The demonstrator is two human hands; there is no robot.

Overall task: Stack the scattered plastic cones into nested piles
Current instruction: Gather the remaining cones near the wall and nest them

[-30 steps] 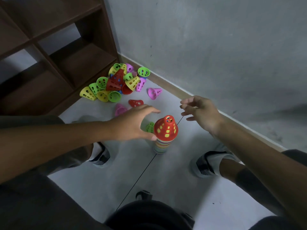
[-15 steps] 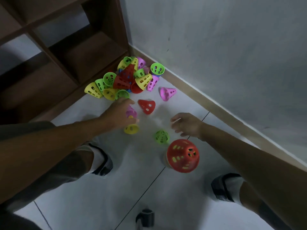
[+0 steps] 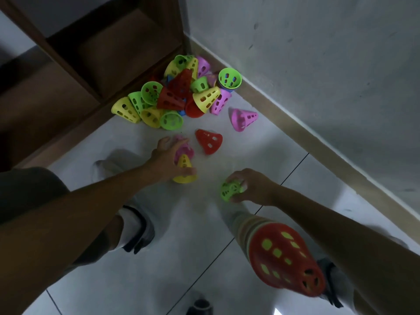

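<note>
1. Fingers of the right hand curl round a small green perforated plastic cone low over the white tiled floor; can't tell if it still touches the tiles.
2. Left hand covers two cones at once: fingers reach over a pink perforated plastic cone, thumb side presses a yellow perforated plastic cone. Whether either is truly pinched, I can't tell (motion blur).
3. Nested stack topped by a red perforated cone stands near the right forearm; it looms large in view.
4. Remaining loose pile of mixed-colour cones sits in the corner by the dark wooden shelf unit; a lone red cone and a lone pink cone lie apart from it.
5. Risks, my read:
   - right forearm passes just beside the stack; a swing back could topple it.
   - a two-cone grab with the left could drop one.
6. Orientation: yellow cone upright, tip up, axis vertical. Green cone shows its narrow holed end to the camera, axis roughly toward the viewer. Pink one lies on its side under the fingers.
</note>
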